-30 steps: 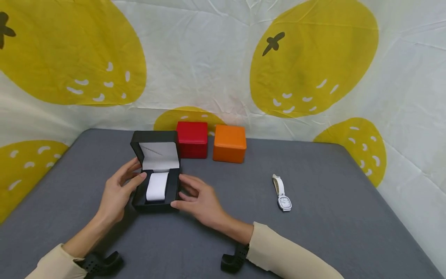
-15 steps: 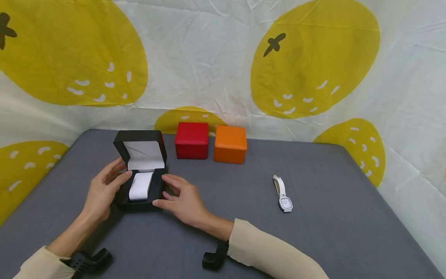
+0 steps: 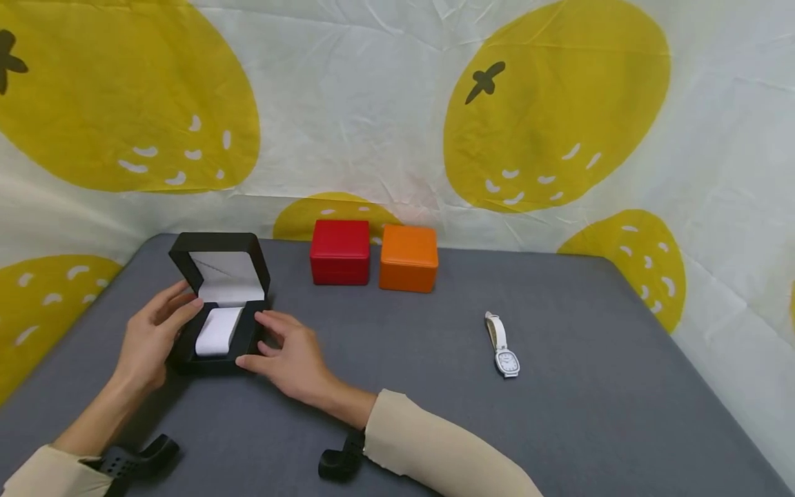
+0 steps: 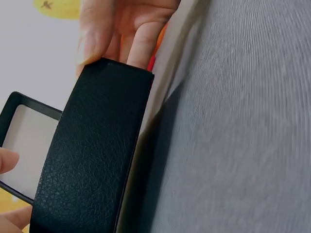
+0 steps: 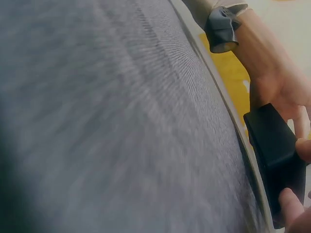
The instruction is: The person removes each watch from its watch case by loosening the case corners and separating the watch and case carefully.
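A black watch box (image 3: 205, 365) stands at the left of the table with its lid raised, showing a pale lining and a white cushion (image 3: 219, 331) inside. My left hand (image 3: 148, 338) grips its left side, thumb near the top edge. The right hand (image 3: 292, 359) holds the opposite side, its thumb at the front corner. Close up in the left wrist view, the black box (image 4: 92, 145) has a grained leather-like front. Whether its base touches the cloth I cannot tell. Far to the right lies a white-strapped wristwatch (image 3: 506, 360), face up, untouched.
A closed red box (image 3: 339, 254) and a closed orange box (image 3: 408, 259) stand side by side at the back of the grey table (image 3: 590, 400). A white curtain (image 3: 348, 96) with yellow fruit prints hangs behind.
Both hands have carried the open black watch box leftward across the table, away from the red box. The wristwatch and the two coloured boxes have stayed in place.
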Demonstrator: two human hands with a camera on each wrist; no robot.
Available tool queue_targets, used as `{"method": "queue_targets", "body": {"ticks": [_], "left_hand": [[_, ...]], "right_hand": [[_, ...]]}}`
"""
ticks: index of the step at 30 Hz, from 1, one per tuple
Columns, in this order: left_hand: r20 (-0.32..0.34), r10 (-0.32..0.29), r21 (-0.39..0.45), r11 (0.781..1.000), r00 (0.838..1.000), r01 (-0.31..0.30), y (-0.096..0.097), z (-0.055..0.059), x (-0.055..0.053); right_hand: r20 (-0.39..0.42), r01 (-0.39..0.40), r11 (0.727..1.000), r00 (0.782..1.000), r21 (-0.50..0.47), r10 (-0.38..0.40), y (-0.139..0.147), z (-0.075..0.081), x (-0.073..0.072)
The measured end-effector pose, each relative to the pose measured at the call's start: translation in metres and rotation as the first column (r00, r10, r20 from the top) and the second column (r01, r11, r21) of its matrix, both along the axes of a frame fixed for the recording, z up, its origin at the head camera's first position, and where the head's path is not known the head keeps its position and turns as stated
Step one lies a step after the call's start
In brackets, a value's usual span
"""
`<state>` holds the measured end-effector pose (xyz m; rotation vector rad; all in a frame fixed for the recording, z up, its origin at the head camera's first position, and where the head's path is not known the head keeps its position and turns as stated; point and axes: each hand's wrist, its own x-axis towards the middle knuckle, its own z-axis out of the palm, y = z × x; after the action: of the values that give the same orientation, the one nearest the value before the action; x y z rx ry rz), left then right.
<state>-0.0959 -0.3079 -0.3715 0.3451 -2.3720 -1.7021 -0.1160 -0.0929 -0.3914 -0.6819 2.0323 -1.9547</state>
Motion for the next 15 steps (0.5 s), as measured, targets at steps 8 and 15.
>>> {"method": "queue_targets", "body": {"ticks": [8, 15], "left_hand": [[0.057, 0.021, 0.039, 0.999, 0.998, -0.023, -0.011, -0.001, -0.003], [0.042, 0.013, 0.088, 0.996, 0.999, -0.017, -0.015, -0.002, -0.003]], "right_hand": [[-0.011, 0.017, 1.0, 1.0, -0.01, -0.017, -0.011, -0.003, -0.002], [0.013, 0.003, 1.0, 1.0, -0.028, -0.003, -0.012, -0.009, -0.005]]}}
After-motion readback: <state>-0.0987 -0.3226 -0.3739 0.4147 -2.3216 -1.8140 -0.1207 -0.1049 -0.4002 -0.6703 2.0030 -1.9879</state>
